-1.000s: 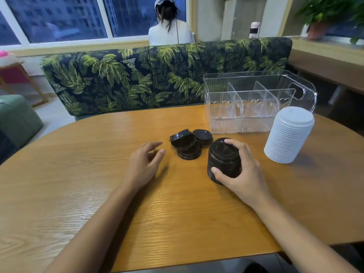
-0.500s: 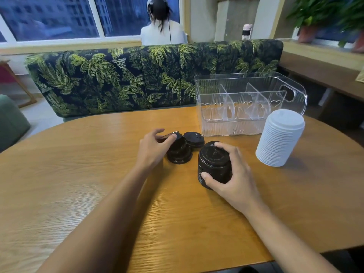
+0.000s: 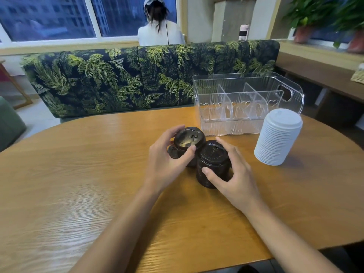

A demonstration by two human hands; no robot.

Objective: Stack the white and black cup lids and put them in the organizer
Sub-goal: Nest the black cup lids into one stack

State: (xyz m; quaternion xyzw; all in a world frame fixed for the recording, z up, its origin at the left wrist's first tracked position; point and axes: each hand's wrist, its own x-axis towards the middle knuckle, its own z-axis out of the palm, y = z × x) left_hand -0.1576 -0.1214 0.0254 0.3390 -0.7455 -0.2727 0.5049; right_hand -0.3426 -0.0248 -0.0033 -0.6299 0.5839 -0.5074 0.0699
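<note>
From my end the wooden table (image 3: 78, 184) fills most of the view, with the palm-print bench (image 3: 118, 79) running along its far edge. On the far right part of the table stands the clear organizer (image 3: 236, 76), its upright dividers splitting it into compartments, and I see no lids in any of them. Just in front of its right end sits the white lid stack (image 3: 277, 138), tall, leaning a little, standing on the table and apart from both of my hands.

My right hand (image 3: 236, 178) is clamped on the taller black lid stack (image 3: 213, 164), thumb pressed on the near side and fingers curved over the far rim; that stack stands near the table's middle, in front of the organizer's left end. My left hand (image 3: 167, 164) is curled round a smaller bunch of black lids (image 3: 188, 138), thumb on the near edge, fingers over the far edge, the top lid tilted toward me. The two black piles touch side by side. Whether the smaller bunch is off the table I cannot tell
</note>
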